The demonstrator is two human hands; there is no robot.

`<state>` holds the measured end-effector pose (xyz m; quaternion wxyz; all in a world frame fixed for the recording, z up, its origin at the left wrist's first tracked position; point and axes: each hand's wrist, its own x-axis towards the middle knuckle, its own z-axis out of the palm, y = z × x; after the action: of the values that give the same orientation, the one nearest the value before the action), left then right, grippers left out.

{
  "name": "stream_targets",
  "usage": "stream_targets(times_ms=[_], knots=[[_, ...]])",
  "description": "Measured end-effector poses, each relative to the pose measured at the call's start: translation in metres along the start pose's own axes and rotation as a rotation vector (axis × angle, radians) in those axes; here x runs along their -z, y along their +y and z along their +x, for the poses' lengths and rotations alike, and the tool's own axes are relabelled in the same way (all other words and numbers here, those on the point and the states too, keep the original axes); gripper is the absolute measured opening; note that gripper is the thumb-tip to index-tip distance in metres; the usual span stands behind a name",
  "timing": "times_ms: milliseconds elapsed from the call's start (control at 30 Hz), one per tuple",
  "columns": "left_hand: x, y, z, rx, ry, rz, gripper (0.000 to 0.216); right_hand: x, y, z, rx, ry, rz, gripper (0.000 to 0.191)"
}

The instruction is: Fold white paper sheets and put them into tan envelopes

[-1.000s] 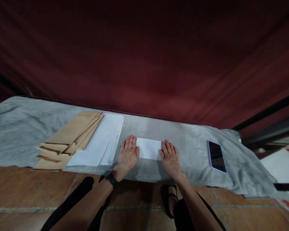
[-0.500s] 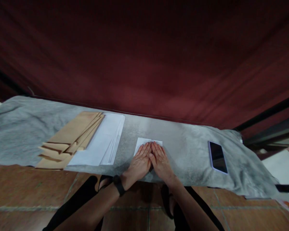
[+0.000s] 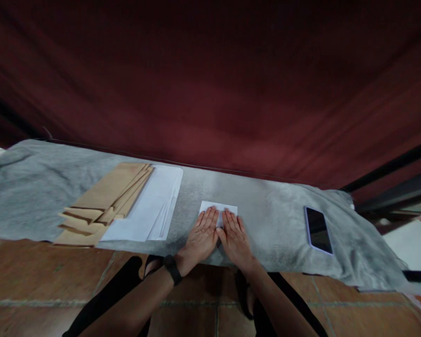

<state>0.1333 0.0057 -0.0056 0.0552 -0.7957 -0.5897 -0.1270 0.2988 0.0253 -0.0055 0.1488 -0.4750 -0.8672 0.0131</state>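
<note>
A small white sheet of paper point(image 3: 219, 204) lies on the grey cloth, its far edge showing beyond my fingertips. My left hand point(image 3: 202, 236) rests flat on the left part of the paper, fingers stretched forward. Flat on the right part is my right hand point(image 3: 235, 238), its thumb near the left thumb. A narrow strip of paper shows between the two hands. Most of the sheet's near side is hidden under my palms, so I cannot tell whether it is folded.
To the left lie brown paper envelopes point(image 3: 108, 189), partly over a stack of white paper point(image 3: 136, 220). A phone point(image 3: 318, 229) in a lilac case lies at the right. Grey cloth point(image 3: 266, 206) covers the narrow bench surface. Dark red fabric point(image 3: 210, 103) hangs behind it.
My hands have slid slightly apart, the left one leftward and the right one rightward, uncovering a strip of the paper between them. The paper stays in about the same place.
</note>
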Motion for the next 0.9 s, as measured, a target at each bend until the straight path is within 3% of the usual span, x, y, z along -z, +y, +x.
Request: stream_targets(times_ms=[900], knots=[[0.012,-0.024,0.000,0.247,0.005,0.032,0.061,0.005,0.021,-0.007,-0.113,0.057,-0.090,0.059]])
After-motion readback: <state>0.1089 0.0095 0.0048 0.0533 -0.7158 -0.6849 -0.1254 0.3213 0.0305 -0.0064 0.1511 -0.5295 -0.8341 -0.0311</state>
